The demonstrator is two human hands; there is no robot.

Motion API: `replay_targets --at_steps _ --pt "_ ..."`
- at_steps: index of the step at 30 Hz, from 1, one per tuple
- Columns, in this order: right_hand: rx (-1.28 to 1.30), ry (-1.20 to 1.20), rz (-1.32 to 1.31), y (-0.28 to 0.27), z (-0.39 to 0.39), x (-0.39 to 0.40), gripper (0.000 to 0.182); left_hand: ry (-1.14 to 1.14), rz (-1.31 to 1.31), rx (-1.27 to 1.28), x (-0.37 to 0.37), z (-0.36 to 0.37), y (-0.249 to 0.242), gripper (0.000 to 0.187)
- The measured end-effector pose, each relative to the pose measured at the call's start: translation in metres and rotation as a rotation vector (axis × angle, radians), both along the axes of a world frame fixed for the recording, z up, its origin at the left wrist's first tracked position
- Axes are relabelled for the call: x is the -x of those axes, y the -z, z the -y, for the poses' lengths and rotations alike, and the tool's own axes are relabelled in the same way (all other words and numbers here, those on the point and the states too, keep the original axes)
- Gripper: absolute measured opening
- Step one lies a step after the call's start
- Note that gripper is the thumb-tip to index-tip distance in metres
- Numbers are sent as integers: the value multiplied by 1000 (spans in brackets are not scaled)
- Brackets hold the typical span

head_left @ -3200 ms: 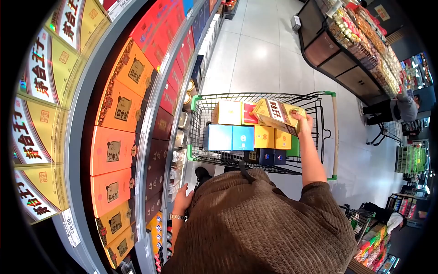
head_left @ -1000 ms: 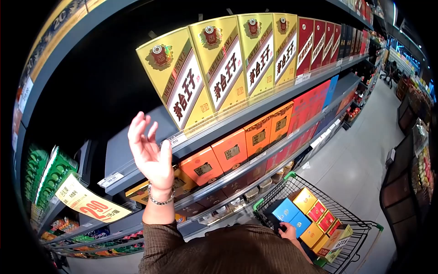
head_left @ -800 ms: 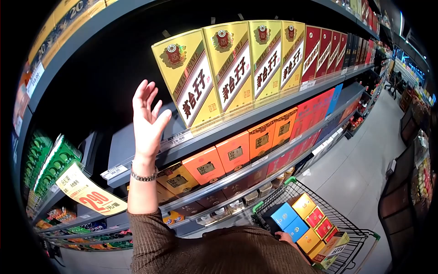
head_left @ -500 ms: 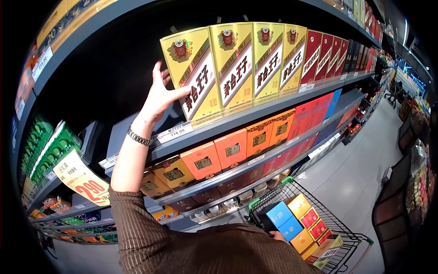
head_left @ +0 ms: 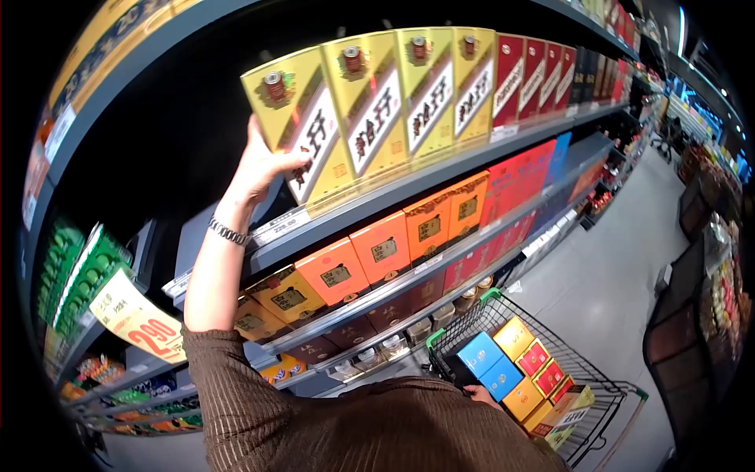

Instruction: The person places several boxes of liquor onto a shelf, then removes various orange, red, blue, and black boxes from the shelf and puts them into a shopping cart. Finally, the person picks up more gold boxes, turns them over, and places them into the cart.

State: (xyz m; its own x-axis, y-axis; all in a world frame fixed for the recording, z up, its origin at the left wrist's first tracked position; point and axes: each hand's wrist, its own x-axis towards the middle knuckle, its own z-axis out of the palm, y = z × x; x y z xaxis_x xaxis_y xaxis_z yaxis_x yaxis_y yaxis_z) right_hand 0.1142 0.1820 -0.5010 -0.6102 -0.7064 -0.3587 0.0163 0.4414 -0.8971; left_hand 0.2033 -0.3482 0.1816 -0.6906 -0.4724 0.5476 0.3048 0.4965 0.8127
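Observation:
My left hand (head_left: 261, 167), with a dark bracelet at the wrist, is on the leftmost yellow box (head_left: 321, 141) on the shelf. Its thumb lies across the box's front and the other fingers go round the left side, partly hidden. Several matching yellow boxes stand upright to the right of it. Low in the view, my right hand (head_left: 481, 396) shows only in part, beside the blue box (head_left: 502, 379) at the near side of the shopping cart (head_left: 613, 387); its fingers are mostly hidden.
Dark red boxes (head_left: 535, 72) continue the row on the right. Orange boxes (head_left: 383, 247) fill the shelf below. A large price sign (head_left: 140, 318) sticks out at lower left. Blue, yellow and red boxes lie in the cart. Dark display bins (head_left: 680, 315) line the aisle's right side.
My left hand has closed in on the leftmost yellow box, its fingers now at the box's side. The view has shifted slightly, moving the shelves left and up.

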Motion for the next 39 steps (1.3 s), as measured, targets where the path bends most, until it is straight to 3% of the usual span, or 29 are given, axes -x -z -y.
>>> replay_targets --at_steps 3,5,6,7,9,11,14,16,20,23,26,30,33,34,35,37,39 --pt "37 261 70 19 -13 -15 20 -7 190 -22 -5 2 -2 82" --pt "-80 489 -174 -23 -25 -16 19 32 157 31 -1 19 6 62" --pt "-72 620 -279 -23 -39 -10 20 5 278 38 -4 40 8 52" --pt "-90 839 -379 -28 -51 -3 21 21 209 -1 -2 25 6 46" --pt "-228 1048 -708 -64 -93 16 25 5 256 20 -7 80 14 50" --pt "-449 1238 -819 -100 -140 24 41 38 284 -28 -11 109 13 62" --pt "-765 1346 -665 -120 -202 18 72 52 302 6 -15 117 10 49" --pt "-1047 1375 -465 -124 -226 9 87 51 327 4 -15 112 6 49" --pt "-960 1369 -81 -113 -273 -10 108 70 341 -59 -22 133 7 46" --pt "-957 1306 -98 -91 -289 -8 114 52 286 -83 -20 123 11 43" --pt "-878 1265 68 -103 -294 10 121 47 314 -76 -25 130 6 38" --pt "-1003 1158 116 -125 -284 27 126 32 333 -84 -22 104 1 32" --pt "-863 1247 262 -123 -274 44 133 14 326 -92 -30 118 6 34" --pt "-844 1247 252 -142 -255 48 131 15 328 -102 -32 127 6 34" --pt "-707 1363 124 -86 -264 49 117 16 323 -105 -32 126 6 35" --pt "-465 1163 547 -133 -229 56 92 18 314 -112 -31 121 7 36" --pt "-171 992 755 -150 -219 62 74 1 293 -116 -32 129 10 38"
